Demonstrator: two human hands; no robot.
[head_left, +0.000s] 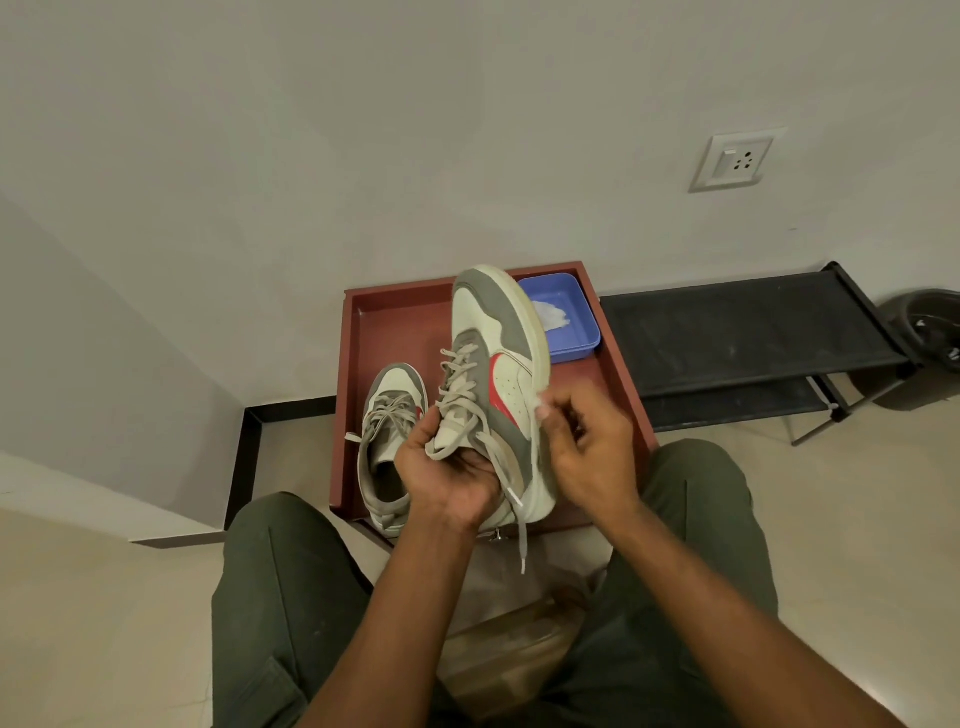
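Observation:
I hold a white, grey and red sneaker (493, 358) up over a red-brown tray (618, 384), toe pointing away, side turned to the right. My left hand (447, 467) grips it at the tongue and collar from below. My right hand (587, 441) pinches something small and white against the sneaker's sole edge; what it is cannot be made out. A loose lace hangs down from the shoe. The matching second sneaker (387, 447) lies in the tray at the left, laces untied.
A blue plastic tub (576, 332) with something white inside sits at the tray's far right corner. A black low shoe rack (748, 332) stands to the right along the wall, a dark bin (930, 332) beyond it. My knees flank the tray on the tiled floor.

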